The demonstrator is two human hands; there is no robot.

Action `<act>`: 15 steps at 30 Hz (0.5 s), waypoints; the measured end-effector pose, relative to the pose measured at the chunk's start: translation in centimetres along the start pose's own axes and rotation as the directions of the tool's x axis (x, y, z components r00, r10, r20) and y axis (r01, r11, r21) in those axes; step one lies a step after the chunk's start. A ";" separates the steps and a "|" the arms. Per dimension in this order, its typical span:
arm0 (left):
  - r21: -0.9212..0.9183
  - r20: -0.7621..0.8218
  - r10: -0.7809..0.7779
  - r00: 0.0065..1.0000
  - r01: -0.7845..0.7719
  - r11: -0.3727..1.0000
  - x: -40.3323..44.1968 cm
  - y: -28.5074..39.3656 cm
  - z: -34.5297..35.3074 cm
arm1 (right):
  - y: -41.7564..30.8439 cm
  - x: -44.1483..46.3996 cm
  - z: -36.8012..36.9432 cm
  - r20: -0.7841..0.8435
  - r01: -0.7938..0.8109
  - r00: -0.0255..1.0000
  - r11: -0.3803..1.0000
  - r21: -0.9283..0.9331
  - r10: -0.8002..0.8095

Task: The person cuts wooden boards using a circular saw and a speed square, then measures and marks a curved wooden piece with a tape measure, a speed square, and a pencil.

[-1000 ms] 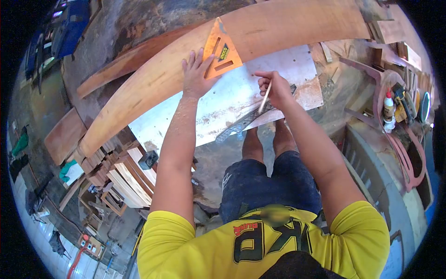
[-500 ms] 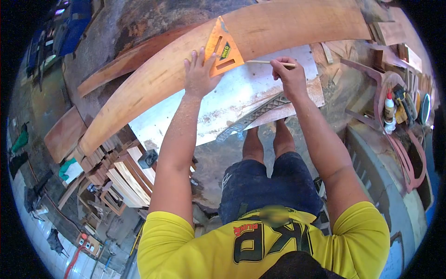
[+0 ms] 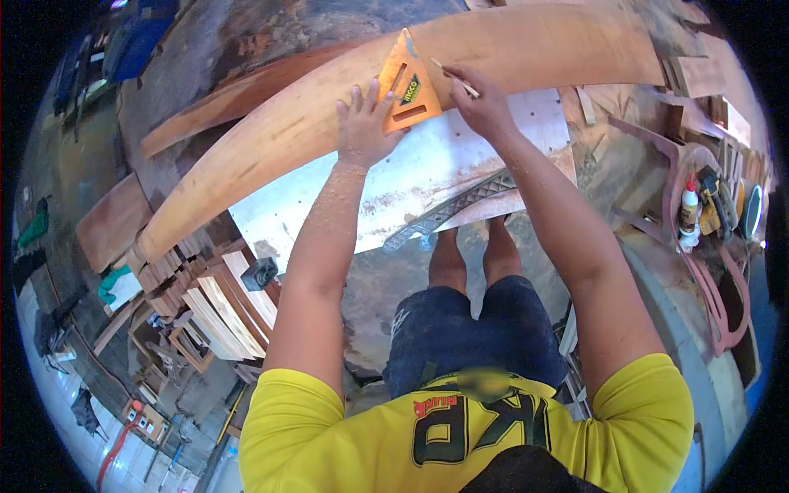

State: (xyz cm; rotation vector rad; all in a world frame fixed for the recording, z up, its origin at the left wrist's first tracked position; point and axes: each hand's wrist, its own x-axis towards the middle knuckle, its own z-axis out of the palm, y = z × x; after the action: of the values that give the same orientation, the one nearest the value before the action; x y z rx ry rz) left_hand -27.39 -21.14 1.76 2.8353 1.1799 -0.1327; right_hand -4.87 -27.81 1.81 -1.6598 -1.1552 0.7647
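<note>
An orange triangular square (image 3: 398, 72) lies on a long curved wooden board (image 3: 288, 115). My left hand (image 3: 364, 127), fingers spread, rests on the board and touches the square's left edge, its thumb beside the lower corner. In my right hand (image 3: 481, 103) is a thin pencil (image 3: 454, 75), pinched between the fingers, with its tip over the board just right of the square's slanted edge. Below the board is a pale, dusty work surface (image 3: 329, 201), with a dark patterned strip (image 3: 452, 205) lying along its near side.
A second curved board (image 3: 222, 103) lies behind the first. Stacked wood pieces (image 3: 222, 312) stand at the lower left. At right are a glue bottle (image 3: 689, 209), a yellow and black tool (image 3: 717, 201) and pink curved frames (image 3: 715, 287).
My right hand has moved up with the pencil, from over the pale surface to the board beside the square. The view has shifted slightly; my left hand stays at the square.
</note>
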 end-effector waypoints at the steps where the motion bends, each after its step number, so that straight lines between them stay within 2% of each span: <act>1: -0.003 0.003 0.001 1.000 -0.001 1.000 0.0 0.0 -0.1 | -0.4 0.9 0.2 0.031 -0.022 0.999 1.000 -0.002 0.022; 3: -0.004 0.007 -0.003 1.000 0.003 1.000 -0.1 0.0 -0.2 | -0.4 2.2 1.0 0.066 -0.042 0.997 0.999 -0.002 0.042; 5: -0.008 0.008 -0.014 1.000 0.014 1.000 0.0 0.1 -0.2 | 0.3 3.5 1.8 0.031 0.060 0.998 0.988 -0.144 -0.056; 8: 0.022 0.030 -0.022 0.999 0.022 1.000 0.1 0.1 -0.2 | 0.1 4.8 2.4 0.060 0.073 0.996 0.973 -0.219 -0.061; 15: 0.012 0.043 -0.013 0.999 0.013 1.000 0.0 -0.1 -0.2 | -0.8 6.5 3.2 0.089 0.072 0.995 0.970 -0.232 -0.053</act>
State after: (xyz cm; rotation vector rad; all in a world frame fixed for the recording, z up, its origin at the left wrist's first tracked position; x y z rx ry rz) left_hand -27.44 -21.03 1.95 2.8201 1.1930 -0.2011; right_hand -5.57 -20.56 1.49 -1.7896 -1.3946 0.6822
